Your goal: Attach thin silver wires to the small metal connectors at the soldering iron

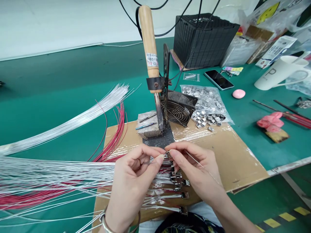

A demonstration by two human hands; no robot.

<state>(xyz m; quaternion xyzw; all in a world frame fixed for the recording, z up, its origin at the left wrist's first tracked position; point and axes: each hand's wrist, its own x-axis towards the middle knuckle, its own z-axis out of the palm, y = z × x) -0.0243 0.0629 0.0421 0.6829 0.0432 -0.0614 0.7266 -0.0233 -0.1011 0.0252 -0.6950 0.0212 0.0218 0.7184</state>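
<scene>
My left hand (131, 181) and my right hand (194, 168) meet above the cardboard sheet (233, 161), their fingertips pinching close together. Each seems to grip thin silver wire (199, 165), though the exact contact is too small to tell. Below them lies a row of small metal connectors with attached wires (167, 187). Long bundles of silver wires (73, 119) and red wires (116, 136) fan out to the left. A wooden-handled soldering iron (148, 42) stands clamped upright ahead, its tip against a scorched stone block (148, 124).
A caged fan (179, 108) and a bag of metal parts (206, 100) sit ahead on the green mat (73, 64). Farther right are a black crate (201, 42), a phone (218, 80), a white mug (279, 72) and red-handled tools (297, 118).
</scene>
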